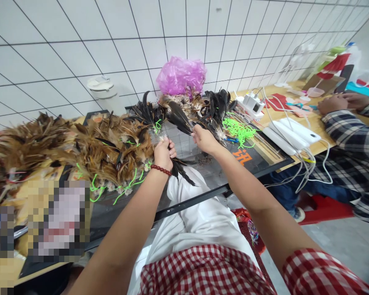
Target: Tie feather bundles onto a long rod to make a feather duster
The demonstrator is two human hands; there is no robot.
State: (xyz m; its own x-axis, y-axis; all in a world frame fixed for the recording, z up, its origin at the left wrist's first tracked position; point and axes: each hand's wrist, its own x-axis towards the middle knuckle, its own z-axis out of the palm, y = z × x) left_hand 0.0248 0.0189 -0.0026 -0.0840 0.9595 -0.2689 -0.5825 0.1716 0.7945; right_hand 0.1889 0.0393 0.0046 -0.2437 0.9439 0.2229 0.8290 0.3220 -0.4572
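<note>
My left hand point(164, 155), with a dark red bead bracelet point(161, 169) at the wrist, is closed around a bunch of dark feathers point(184, 172). Pale quill ends stick out above the fist, and the dark tips hang below it. My right hand point(203, 138) pinches a dark feather point(178, 116) by its lower end; the broad vane points up and left. Just beyond my hands lies a heap of brown and black feathers point(184, 102). A black feather bunch tied with green string point(156, 127) is above my left hand.
Brown feather bundles point(113, 143) cover the left side. Green string point(241, 130) lies right, near a power strip point(251, 102) and white boxes with cables point(292, 133). A pink plastic bag point(182, 76) stands by the tiled wall. Another person's hands point(335, 102) rest at far right.
</note>
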